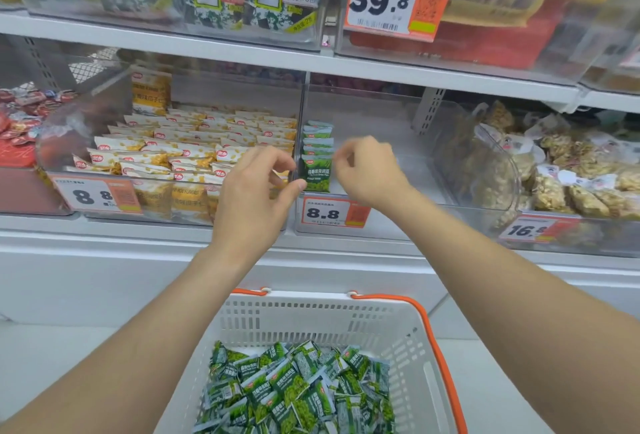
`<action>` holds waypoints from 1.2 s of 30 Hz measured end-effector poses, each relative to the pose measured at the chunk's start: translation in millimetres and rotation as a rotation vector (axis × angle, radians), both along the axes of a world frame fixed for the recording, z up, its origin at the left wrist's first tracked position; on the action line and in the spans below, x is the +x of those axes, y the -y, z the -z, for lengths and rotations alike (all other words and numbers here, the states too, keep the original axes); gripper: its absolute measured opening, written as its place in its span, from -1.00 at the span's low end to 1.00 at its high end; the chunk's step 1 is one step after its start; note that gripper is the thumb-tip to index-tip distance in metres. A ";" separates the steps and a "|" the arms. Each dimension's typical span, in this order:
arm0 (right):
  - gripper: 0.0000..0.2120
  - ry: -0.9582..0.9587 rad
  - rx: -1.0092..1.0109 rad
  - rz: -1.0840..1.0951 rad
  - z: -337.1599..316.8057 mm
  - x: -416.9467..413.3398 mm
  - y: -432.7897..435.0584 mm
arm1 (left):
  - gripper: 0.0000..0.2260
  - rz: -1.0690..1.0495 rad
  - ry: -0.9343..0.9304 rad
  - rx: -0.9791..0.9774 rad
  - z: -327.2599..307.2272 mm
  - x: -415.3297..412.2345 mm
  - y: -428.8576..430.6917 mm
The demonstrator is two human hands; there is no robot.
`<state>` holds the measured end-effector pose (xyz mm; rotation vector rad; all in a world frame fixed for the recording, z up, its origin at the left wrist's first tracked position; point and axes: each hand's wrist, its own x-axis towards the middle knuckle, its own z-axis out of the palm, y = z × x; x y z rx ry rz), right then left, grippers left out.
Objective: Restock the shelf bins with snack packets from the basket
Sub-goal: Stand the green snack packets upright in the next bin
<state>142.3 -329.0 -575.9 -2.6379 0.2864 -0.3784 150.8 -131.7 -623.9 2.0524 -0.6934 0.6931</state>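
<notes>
Green pea packets [317,173]: one short row in clear bin [398,218], basket [311,319] holds big heap; L hand [252,191], R hand [370,170] curled at front pkt, grip unclear.

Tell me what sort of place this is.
Most likely a supermarket snack aisle: printed price tags on clear shelf bins, rows of yellow packets in one bin, and a shopping basket holding green snack packets.

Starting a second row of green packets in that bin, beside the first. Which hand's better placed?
Probably right. The right hand hovers before the bare stretch of the bin, right of the green packets. The left hand sits at their left, by the divider, and would have to cross them.
</notes>
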 end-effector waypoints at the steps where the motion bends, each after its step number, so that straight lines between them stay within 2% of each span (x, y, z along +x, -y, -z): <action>1: -0.81 0.158 -0.029 -0.010 -1.1 -15.7 -4.3 | -0.84 -0.083 0.064 0.034 4.7 -4.7 0.5; 3: -0.88 0.341 -0.081 -0.045 -1.8 -50.5 -14.4 | -0.88 -0.255 0.174 0.099 17.2 -16.6 1.5; 4: -0.91 0.330 -0.096 -0.068 2.6 -65.7 -18.4 | -0.89 -0.281 0.213 0.107 24.9 -23.1 2.1; 7: -0.86 0.047 -0.170 -0.159 29.9 -109.1 -28.6 | -0.91 -0.107 0.239 0.207 58.7 -42.8 2.1; 10: -0.85 -0.311 -0.319 -0.295 66.7 -142.0 -30.3 | -0.91 0.133 0.026 0.422 105.8 -69.1 -1.0; 13: -0.92 -0.656 -0.467 -0.460 100.1 -169.5 -36.8 | -0.94 0.308 -0.358 0.832 155.8 -96.9 -3.2; 15: -0.87 -0.828 -0.574 -0.567 119.3 -186.5 -45.1 | -0.96 0.457 -0.538 1.116 185.2 -114.3 -4.0; 17: -0.80 -0.978 -0.632 -0.641 136.3 -201.7 -52.0 | -0.91 0.590 -0.605 1.350 209.6 -131.1 -6.8; 19: -0.76 -1.037 -0.647 -0.708 148.0 -213.2 -55.8 | -0.86 0.662 -0.624 1.559 231.4 -145.8 -14.1; 22: -0.91 -1.006 -0.665 -0.796 154.1 -218.9 -59.3 | -0.80 0.724 -0.607 1.783 260.4 -157.6 -31.1; 24: -0.89 -0.996 -0.664 -0.835 153.5 -218.5 -61.7 | -0.65 0.748 -0.586 1.812 269.4 -159.4 -37.3; 26: -0.89 -0.987 -0.677 -0.847 152.3 -216.3 -63.8 | -0.58 0.764 -0.570 1.812 270.6 -162.0 -36.9; 32: -0.90 -0.949 -0.690 -0.866 155.2 -210.4 -66.1 | -0.74 0.785 -0.571 1.870 273.5 -165.8 -33.3; 36: -0.90 -0.935 -0.716 -0.865 155.8 -206.2 -65.6 | -0.90 0.702 -0.703 1.777 263.8 -154.1 -30.9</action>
